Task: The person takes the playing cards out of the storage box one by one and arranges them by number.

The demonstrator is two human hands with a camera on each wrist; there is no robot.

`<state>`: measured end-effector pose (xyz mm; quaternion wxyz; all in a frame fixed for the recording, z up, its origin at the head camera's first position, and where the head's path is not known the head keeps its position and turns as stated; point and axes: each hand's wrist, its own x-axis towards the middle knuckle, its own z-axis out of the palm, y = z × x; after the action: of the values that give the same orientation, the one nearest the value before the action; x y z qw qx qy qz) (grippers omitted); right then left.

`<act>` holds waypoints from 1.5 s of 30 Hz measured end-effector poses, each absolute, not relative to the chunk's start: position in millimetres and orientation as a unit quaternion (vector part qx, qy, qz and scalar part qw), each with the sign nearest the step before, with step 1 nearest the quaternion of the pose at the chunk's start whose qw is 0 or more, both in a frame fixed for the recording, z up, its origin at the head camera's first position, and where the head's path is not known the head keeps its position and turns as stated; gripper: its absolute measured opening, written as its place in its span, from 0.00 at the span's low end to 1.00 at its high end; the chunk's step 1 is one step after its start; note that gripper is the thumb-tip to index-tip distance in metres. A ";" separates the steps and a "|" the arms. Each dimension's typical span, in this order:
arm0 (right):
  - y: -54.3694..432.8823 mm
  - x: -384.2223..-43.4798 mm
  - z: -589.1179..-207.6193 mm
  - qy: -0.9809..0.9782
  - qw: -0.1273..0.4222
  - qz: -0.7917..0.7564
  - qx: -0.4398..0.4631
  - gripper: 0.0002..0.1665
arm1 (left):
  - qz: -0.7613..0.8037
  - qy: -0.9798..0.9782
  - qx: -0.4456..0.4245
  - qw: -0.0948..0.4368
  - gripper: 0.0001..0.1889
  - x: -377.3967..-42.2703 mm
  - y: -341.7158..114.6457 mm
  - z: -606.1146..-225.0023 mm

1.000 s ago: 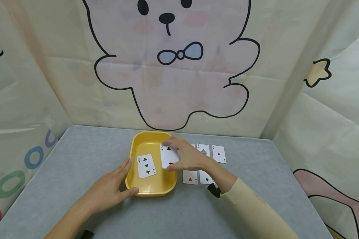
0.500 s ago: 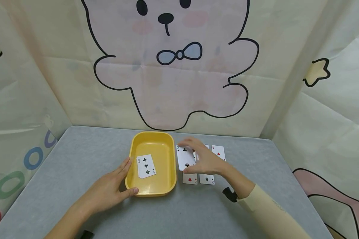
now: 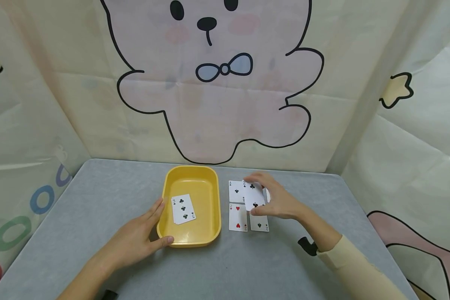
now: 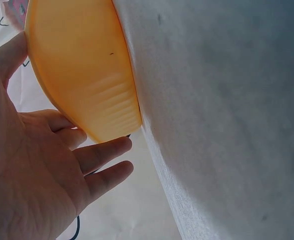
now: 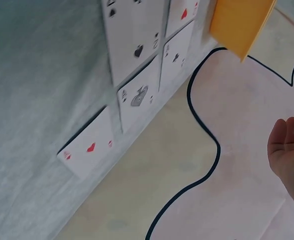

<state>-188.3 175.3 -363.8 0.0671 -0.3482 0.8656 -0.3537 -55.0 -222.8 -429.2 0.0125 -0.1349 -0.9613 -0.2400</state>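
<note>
My right hand [image 3: 279, 202] pinches a two of clubs playing card [image 3: 253, 196] by its edges, above the rows of cards. Under or beside it lie an ace of clubs [image 3: 236, 191], a two of hearts [image 3: 238, 218] and a two of spades [image 3: 260, 225]. The right wrist view also shows an ace of spades [image 5: 138, 96] and an ace of hearts [image 5: 89, 146] on the table. Straight fingers of my left hand [image 3: 136, 237] touch the left side of a yellow tray [image 3: 206, 233], thumb at its near rim. A three of clubs [image 3: 183, 209] lies inside the tray.
The grey table [image 3: 225, 271] ends at its back edge against a fabric wall [image 3: 225, 121] printed with a cartoon bear. More printed fabric hangs on both sides. A black strap piece [image 3: 308, 246] shows at the right wrist.
My right hand has carried the two of clubs rightward, out from over the tray to above the cards on the table. The left hand and the tray stay in place.
</note>
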 end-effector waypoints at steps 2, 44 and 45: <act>183.2 -188.6 -364.7 0.866 0.064 -0.355 -0.346 0.48 | -0.240 -0.961 -0.135 0.012 0.53 -55.1 -222.5 -429.2; 273.9 -187.9 -432.8 0.907 0.080 -0.301 -0.282 0.46 | -0.242 -0.961 -0.130 0.004 0.54 -53.8 -221.4 -427.4; 274.3 -188.4 -434.2 0.908 0.077 -0.296 -0.285 0.46 | -0.242 -0.962 -0.129 0.003 0.54 -53.9 -221.3 -427.2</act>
<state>-188.4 274.3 -434.2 0.0772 -0.2852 0.9083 -0.2962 -53.9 -221.3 -427.2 0.0030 -0.1289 -0.9616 -0.2422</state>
